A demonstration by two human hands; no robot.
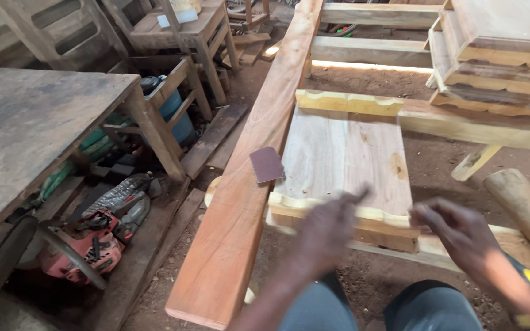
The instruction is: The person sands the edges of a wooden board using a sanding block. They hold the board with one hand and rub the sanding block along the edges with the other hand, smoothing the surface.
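A pale, flat wooden panel with scalloped moulded rails along its near and far edges was observed resting on a rough timber frame over a floor of reddish earth and sawdust. The left hand was recorded above the near moulded rail, motion-blurred, its fingers loosely bunched with one extended toward the panel; no object was seen in it. The right hand was noted just beside the same rail's right end, fingers curled and apparently empty, though contact with the wood could not be confirmed. A small dark brown sheet of sandpaper was found lying on a long, smooth reddish plank, touching the panel's left edge. A red chainsaw was seen below a worn grey table. Stacked moulded panels were noted at upper right.
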